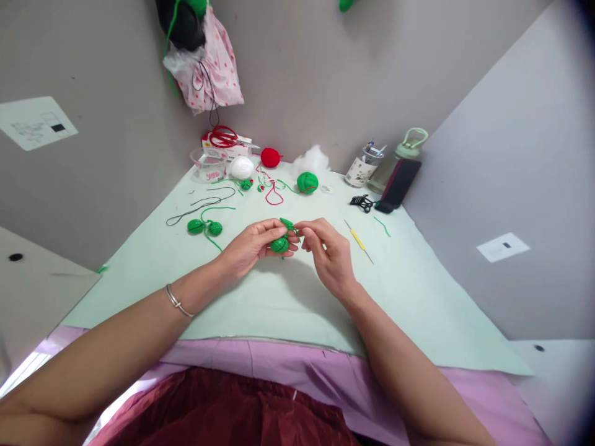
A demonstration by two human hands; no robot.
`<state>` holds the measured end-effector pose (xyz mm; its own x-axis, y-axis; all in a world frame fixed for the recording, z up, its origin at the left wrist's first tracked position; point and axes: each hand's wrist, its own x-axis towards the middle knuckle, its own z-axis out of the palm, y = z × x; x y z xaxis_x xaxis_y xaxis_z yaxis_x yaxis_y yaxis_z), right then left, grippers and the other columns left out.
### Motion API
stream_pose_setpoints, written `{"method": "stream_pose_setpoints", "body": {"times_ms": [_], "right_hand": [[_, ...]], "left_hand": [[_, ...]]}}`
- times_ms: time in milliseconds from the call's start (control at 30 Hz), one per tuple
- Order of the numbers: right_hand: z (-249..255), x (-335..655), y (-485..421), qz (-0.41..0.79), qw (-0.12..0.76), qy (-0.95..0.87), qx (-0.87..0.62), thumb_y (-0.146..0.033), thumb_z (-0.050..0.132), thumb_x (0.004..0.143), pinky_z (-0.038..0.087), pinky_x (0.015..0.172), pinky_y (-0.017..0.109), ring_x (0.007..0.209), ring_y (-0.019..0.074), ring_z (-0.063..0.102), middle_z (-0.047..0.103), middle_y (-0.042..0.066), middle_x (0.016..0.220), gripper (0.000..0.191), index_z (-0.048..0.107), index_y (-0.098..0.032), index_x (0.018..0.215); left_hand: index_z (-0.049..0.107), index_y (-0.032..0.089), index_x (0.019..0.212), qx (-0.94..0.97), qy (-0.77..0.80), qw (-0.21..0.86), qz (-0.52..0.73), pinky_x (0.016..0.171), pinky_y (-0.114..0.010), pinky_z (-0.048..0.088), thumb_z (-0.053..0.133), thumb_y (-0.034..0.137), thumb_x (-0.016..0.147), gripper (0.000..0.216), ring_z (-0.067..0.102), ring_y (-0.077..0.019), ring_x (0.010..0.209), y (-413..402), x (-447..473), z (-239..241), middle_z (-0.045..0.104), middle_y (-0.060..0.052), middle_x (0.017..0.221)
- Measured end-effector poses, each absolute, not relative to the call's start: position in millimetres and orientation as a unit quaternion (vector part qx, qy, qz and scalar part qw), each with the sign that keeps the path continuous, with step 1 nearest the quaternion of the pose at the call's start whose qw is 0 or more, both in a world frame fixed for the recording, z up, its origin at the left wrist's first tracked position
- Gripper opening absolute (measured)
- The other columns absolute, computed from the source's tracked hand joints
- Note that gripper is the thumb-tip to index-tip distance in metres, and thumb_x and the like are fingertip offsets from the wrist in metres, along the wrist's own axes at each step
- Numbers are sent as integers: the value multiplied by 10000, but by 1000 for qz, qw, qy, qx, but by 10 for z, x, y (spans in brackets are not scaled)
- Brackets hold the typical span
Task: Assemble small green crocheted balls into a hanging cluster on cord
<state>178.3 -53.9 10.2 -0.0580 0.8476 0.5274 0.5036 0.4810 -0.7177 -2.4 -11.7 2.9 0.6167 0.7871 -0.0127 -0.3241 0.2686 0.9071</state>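
Over the middle of the table, my left hand (255, 243) is closed on a small green crocheted piece (279, 244), a round ball with a leaf-like part on top. My right hand (328, 251) meets it from the right, thumb and forefinger pinched on what looks like green yarn (297, 233) at the piece's upper edge. The fingers partly hide this spot. A yellow-handled crochet hook (357, 239) lies to the right of my right hand. Left of my left hand rest two green crocheted balls (196, 227) with yarn tails.
Toward the back are a white yarn ball (242, 168), a red yarn ball (270, 157), a green yarn ball (307, 182), white stuffing (312, 161) and red scissors (224, 137). A pen jar (361, 171), green bottle (409, 147) and phone (400, 184) stand at right. Dark cord (204, 203) lies left.
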Motion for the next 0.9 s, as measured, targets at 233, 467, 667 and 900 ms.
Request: {"method": "stream_pose_setpoints", "body": {"times_ms": [233, 467, 667, 900], "right_hand": [[128, 1732, -543, 149, 463, -709, -511, -305, 578, 928, 404, 606, 287, 610, 133, 504, 590, 4, 683, 239, 588, -208, 709], [130, 1799, -504, 160, 462, -705, -513, -359, 566, 945, 445, 678, 297, 718, 154, 568, 665, 38, 842, 185, 650, -211, 871], [217, 1841, -513, 249, 443, -740, -441, -380, 569, 954, 486, 923, 356, 1055, 194, 622, 676, 79, 1159, 268, 651, -246, 1171], [191, 1827, -485, 363, 448, -674, -462, -413, 672, 869, 503, 723, 284, 737, 137, 621, 645, 20, 813, 235, 662, -181, 838]], "left_hand": [[631, 136, 861, 483, 243, 752, 376, 863, -351, 551, 730, 407, 813, 293, 657, -157, 831, -95, 5, -59, 684, -52, 862], [626, 146, 828, 522, 254, 741, 338, 819, -334, 534, 702, 405, 825, 270, 622, -130, 736, -85, -8, -24, 650, -30, 848], [660, 152, 803, 585, 254, 720, 273, 790, -300, 481, 689, 330, 802, 180, 580, -136, 733, -129, 10, -11, 644, -33, 802], [681, 137, 829, 569, 268, 705, 328, 821, -319, 455, 711, 353, 796, 221, 594, -148, 744, -87, 8, -39, 662, -39, 785]]}}
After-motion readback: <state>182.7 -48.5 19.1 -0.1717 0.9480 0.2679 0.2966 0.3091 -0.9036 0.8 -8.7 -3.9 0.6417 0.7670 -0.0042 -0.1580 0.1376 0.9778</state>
